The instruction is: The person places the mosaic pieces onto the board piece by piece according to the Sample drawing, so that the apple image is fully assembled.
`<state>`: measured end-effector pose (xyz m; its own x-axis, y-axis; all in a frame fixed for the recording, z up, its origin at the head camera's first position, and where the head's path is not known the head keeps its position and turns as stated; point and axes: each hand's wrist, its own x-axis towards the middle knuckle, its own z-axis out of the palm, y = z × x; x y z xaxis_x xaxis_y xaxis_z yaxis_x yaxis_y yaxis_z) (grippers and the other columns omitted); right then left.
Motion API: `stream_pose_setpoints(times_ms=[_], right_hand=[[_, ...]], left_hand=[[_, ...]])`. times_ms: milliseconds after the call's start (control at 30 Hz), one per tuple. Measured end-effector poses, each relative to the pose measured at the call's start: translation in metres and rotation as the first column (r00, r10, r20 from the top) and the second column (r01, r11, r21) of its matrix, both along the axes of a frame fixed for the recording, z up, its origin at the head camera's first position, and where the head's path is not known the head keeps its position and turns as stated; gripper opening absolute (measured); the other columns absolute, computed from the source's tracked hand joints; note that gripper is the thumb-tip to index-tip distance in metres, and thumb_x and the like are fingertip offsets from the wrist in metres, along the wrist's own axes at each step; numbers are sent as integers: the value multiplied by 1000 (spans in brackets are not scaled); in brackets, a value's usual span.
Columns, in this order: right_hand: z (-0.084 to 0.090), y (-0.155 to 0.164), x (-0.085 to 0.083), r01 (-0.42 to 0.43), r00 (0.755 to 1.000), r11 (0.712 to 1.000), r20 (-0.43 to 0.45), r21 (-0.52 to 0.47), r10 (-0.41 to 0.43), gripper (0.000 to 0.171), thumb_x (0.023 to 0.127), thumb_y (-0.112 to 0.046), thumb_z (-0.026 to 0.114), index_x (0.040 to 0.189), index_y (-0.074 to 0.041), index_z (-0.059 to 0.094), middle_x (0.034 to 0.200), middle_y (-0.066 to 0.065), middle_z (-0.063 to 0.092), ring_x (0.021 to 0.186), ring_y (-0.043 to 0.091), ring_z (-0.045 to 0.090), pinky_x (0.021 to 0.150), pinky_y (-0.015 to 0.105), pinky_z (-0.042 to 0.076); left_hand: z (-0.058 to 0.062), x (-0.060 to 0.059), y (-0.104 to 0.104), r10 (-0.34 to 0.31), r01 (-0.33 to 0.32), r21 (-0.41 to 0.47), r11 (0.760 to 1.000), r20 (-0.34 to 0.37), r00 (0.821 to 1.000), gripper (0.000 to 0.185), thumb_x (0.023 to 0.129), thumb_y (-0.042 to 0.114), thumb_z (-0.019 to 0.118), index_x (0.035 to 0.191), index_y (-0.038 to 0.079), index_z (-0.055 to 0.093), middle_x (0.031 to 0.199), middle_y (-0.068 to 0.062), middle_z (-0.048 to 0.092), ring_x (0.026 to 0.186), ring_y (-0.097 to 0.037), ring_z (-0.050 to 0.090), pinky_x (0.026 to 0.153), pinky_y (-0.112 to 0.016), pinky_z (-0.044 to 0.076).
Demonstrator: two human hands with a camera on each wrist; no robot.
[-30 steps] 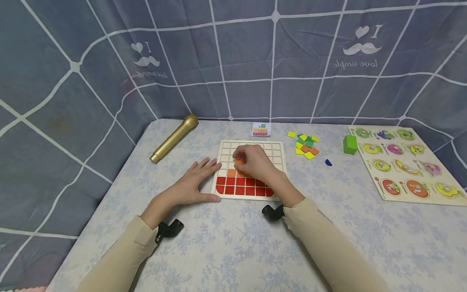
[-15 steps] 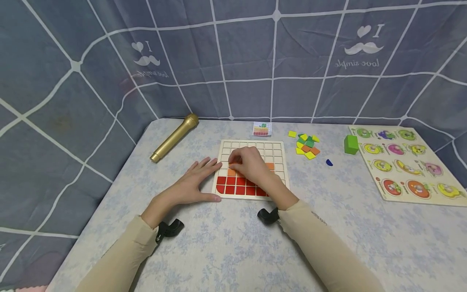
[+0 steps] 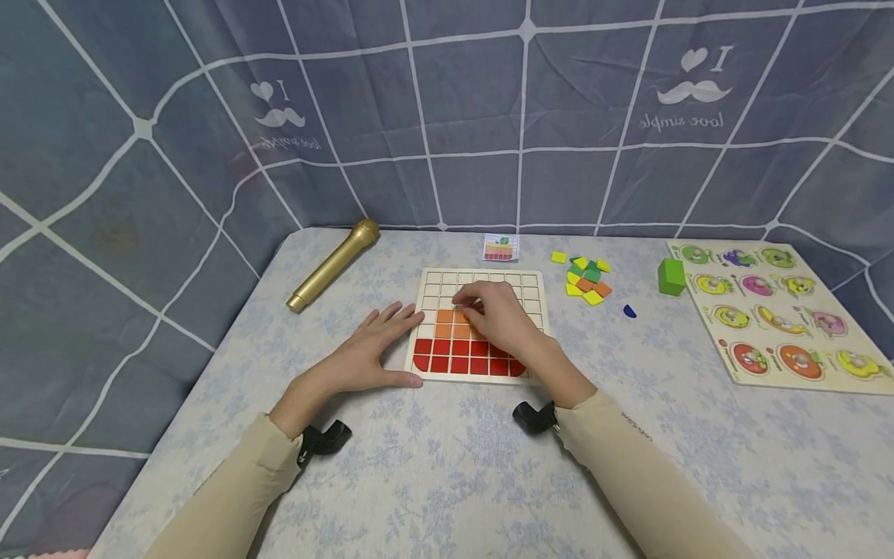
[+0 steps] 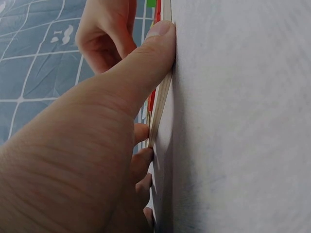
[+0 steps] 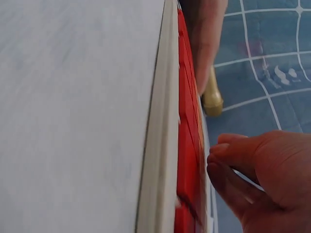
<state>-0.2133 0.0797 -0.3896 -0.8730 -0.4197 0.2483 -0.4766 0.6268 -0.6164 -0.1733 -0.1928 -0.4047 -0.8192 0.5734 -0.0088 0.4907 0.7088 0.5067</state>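
left hand [image 3: 366, 349]: flat, fingers straight, against grid board [image 3: 534, 297] (left edge) | right hand [image 3: 499, 314]: grip curled, contents unclear

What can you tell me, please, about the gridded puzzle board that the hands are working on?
The puzzle board is a pale, wooden-looking square tray lying flat on the table, divided into small square cells. Its two nearest rows hold red tiles, orange tiles sit above them, and the far rows are empty. The left hand rests flat against its left edge; the right hand reaches over the orange tiles.
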Motion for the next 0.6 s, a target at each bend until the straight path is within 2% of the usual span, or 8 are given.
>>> stream_pose_setpoints(times_ms=[333,500,600], right_hand=[[5,48,0,94,995,996,33,-14,-93,24,97,5,67,118,-1,77,115,15,77,105,31,75,95,46,63],[6,76,1,165,985,986,61,-38,-163,24,98,1,66,120,1,76,117,18,76,106,36,74,95,50,62],[5,93,1,206,978,977,47,-64,-203,23,99,1,66,120,3,75,117,21,75,109,38,72,96,52,61]], left_hand=[[1,0,1,-4,4,1,1000,-9,1000,108,82,52,88,167,16,32,176,-11,23,165,-36,11,133,-59,5],[0,0,1,-5,5,6,1000,-7,1000,107,82,51,88,167,16,33,176,-11,23,165,-36,10,133,-59,4],[-1,0,1,-8,8,7,1000,-6,1000,108,82,51,89,167,16,32,176,-11,23,165,-36,10,133,-59,4]])
